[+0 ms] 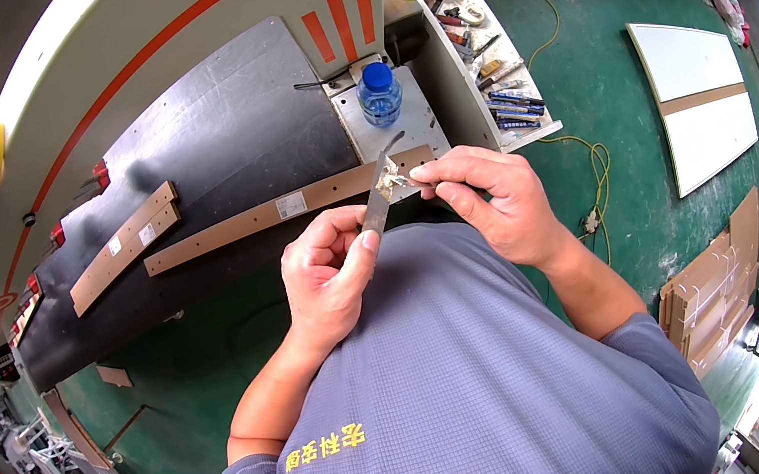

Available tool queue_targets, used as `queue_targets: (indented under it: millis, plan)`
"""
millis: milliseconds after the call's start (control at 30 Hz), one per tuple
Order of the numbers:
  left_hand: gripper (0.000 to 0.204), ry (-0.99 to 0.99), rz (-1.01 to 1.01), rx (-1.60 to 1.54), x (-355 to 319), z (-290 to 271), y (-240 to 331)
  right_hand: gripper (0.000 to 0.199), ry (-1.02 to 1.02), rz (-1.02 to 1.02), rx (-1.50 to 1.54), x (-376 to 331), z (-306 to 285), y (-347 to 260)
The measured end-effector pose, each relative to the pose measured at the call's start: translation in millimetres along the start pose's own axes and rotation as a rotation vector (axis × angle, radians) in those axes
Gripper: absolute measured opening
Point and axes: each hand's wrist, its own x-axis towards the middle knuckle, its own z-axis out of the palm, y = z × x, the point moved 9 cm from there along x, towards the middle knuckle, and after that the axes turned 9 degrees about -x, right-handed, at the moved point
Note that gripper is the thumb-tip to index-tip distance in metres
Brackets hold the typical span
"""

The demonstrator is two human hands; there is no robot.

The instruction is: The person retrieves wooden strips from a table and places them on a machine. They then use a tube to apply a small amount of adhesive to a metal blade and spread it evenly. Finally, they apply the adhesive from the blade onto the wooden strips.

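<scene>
My left hand (319, 283) is closed round the lower end of a flat grey metal strip (377, 202), held tilted in front of my chest. A dark curved piece (394, 142) shows at the strip's upper end. Crumpled whitish and yellowish bits (392, 177) cling beside the strip, between my two hands. With thumb and forefinger pinched together, my right hand (501, 205) reaches to these bits from the right. What exactly its fingertips grip is too small to tell. Just beyond the hands stands a clear bottle with a blue cap (380, 95) on a metal plate.
Brown drilled strips with white labels (293, 205) lie on the black machine bed (216, 113). A white tray of hand tools (496, 64) is beyond my right hand. Yellow cable (604, 172), white panels (696, 100) and stacked cardboard (714, 290) are on the green floor at right.
</scene>
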Motion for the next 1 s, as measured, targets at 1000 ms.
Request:
queue_targets:
  millis: [1000]
  plan:
    - [0.016,0.032,0.171,0.324,-5,7,12,0.026,0.071,-0.29,-0.388,1,-9,-29]
